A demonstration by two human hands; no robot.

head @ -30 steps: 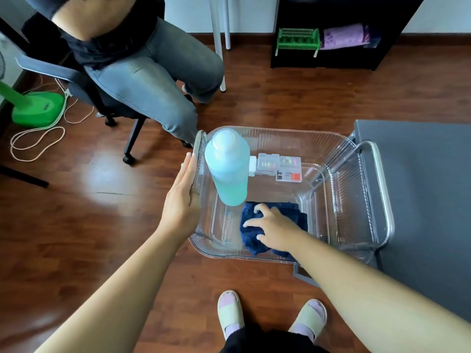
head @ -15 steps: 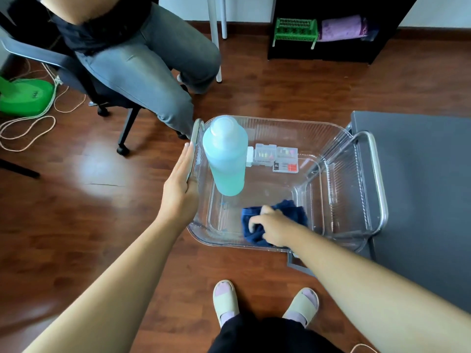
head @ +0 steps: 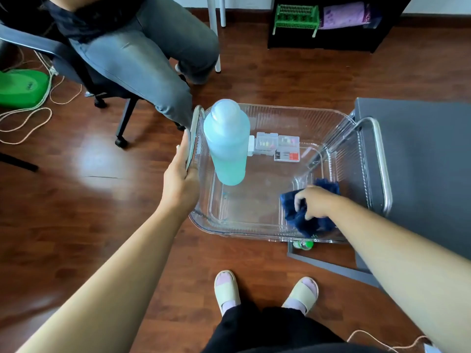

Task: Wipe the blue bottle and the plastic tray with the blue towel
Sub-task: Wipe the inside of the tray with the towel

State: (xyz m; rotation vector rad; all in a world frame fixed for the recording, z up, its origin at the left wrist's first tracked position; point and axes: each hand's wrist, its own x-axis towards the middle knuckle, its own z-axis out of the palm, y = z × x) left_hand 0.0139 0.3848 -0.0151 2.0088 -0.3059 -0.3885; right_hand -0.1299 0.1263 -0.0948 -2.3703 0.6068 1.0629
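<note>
Head view: looks down on a clear plastic tray (head: 293, 115) held above the wooden floor, its right end beside a dark desk (head: 420, 161).
Key relation: the blue towel (head: 304, 219) lies bunched in the near-right corner of the tray floor; the unwiped floor stretches from it leftward, toward the blue bottle (head: 226, 143).
Tray long axis: runs left to right across the view.
Nearer hand: the right hand (head: 314, 201) is on the towel; the left is at the opposite end.
Right hand pose: palm down, fingers curled into the cloth and closed on it, forearm entering from the lower right.
Left hand (head: 182, 180) pose: palm flat against the outside of the tray's left wall, fingers extended upward along the handle, bracing rather than gripping.
Bottle position: upright inside the tray at its far-left corner, just inside the braced wall, well apart from the towel.
Other contents: small clear boxes (head: 276, 146) at the far wall, right of the bottle.
Judged step: tray-floor wiping; bottle apparently not being wiped now.
Next-move requirement: a sweep leftward along the long axis, stopping short of the bottle to avoid tipping it.
</note>
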